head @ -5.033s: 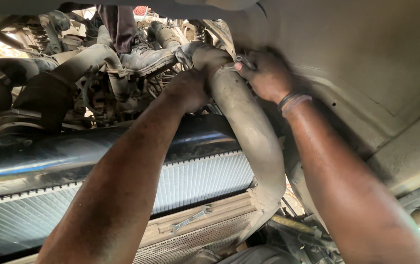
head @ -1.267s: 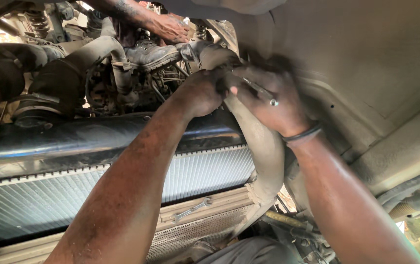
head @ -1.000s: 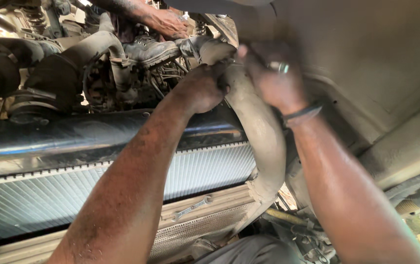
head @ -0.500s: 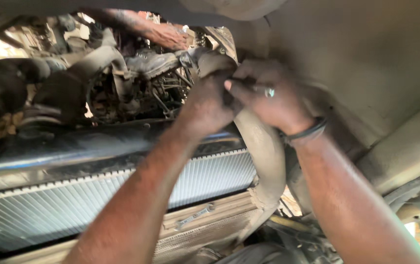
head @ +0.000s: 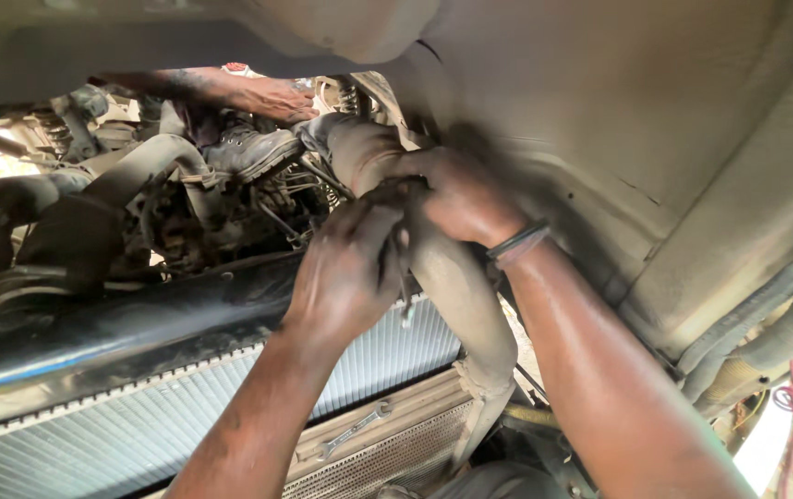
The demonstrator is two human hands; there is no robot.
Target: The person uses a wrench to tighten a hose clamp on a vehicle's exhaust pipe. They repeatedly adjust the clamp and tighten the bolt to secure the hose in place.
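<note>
- Left hand [head: 345,277] grips the grimy hose [head: 456,286] above the radiator [head: 184,416], fingers curled on it.
- Right hand [head: 461,194] clamps the same hose higher up.
- Another person's hand [head: 272,97] rests behind.

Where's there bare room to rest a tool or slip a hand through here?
Free: the ledge under the radiator, beside the spanner. Crowded: both hands on the big hose, and tangled engine parts near another person's hand.

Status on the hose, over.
Both hands, left and right, gripping the dusty hose above the radiator. Another person's hand behind.
</note>
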